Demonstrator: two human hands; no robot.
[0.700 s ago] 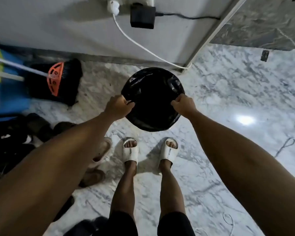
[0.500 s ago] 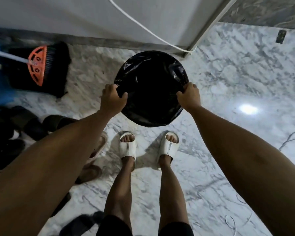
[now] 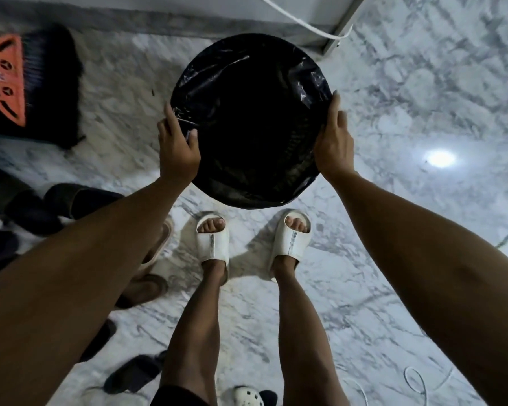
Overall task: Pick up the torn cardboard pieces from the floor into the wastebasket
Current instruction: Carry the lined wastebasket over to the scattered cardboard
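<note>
Left hand (image 3: pixel 178 149) pinches the bin bag (image 3: pixel 247 80) at the wastebasket (image 3: pixel 255 197) rim, 9 o'clock; right hand (image 3: pixel 333 142), fingers straight, presses at 3. Probably steadying it. No cardboard visible.

Single head camera, wide-angle, looking steeply down, close over floor (image 3: pixel 408 273).

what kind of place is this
Probably a home entryway or utility corner: marble floor, spare slippers lying by the wall, a broom, and a bag-lined wastebasket.
</note>
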